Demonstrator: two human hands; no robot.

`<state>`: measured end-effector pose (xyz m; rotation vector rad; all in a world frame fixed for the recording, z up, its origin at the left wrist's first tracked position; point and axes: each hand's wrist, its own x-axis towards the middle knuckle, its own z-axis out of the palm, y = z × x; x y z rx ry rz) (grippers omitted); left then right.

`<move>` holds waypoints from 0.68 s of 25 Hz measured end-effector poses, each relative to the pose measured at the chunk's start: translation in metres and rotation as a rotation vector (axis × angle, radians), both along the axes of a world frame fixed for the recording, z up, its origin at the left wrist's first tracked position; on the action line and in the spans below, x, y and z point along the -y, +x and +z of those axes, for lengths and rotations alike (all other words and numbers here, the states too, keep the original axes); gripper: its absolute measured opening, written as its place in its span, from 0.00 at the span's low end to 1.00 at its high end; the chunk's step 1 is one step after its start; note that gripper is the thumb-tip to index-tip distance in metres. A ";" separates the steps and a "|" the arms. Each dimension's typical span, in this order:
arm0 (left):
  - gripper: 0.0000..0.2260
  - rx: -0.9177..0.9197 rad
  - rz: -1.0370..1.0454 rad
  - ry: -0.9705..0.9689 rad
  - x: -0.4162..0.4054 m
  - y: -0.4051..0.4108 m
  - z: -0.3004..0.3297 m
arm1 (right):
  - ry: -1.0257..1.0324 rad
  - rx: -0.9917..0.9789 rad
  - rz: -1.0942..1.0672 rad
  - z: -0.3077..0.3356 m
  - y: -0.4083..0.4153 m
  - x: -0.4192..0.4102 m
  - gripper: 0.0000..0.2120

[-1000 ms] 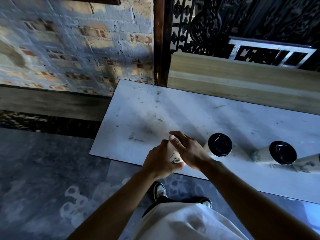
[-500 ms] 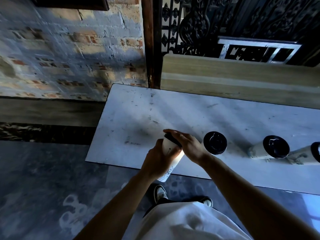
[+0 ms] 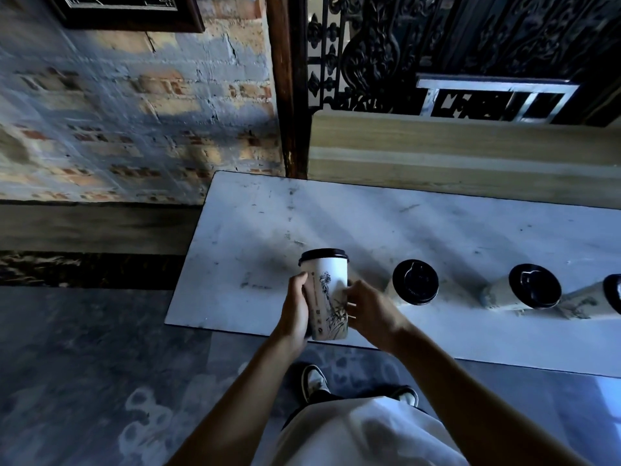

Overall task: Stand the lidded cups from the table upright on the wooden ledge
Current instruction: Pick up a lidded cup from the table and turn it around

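The left hand point(image 3: 295, 311) holds the white cup point(image 3: 327, 297) with its grip closed around the side. The right hand point(image 3: 369, 314) touches the cup's other side with its fingers; its grip looks loose. The cup is up in the air, over the near edge of the desk point(image 3: 336, 223). It stands tall, black lid point(image 3: 324, 255) on top. If a hand slips, it could fall to the floor. The wooden ledge point(image 3: 453, 142) is far back, and three more cups point(image 3: 415, 282) lie close by, easy to bump.

Both forearms reach forward, hands close together: the left hand point(image 3: 295, 307) curls in a grip, the right hand point(image 3: 371, 312) pinches with its fingertips.
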<state>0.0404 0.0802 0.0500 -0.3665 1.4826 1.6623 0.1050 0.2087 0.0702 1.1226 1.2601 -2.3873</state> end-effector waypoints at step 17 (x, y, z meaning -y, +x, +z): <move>0.05 -0.681 0.062 -0.125 0.022 -0.003 -0.012 | 0.153 -0.226 0.141 -0.017 0.012 -0.023 0.20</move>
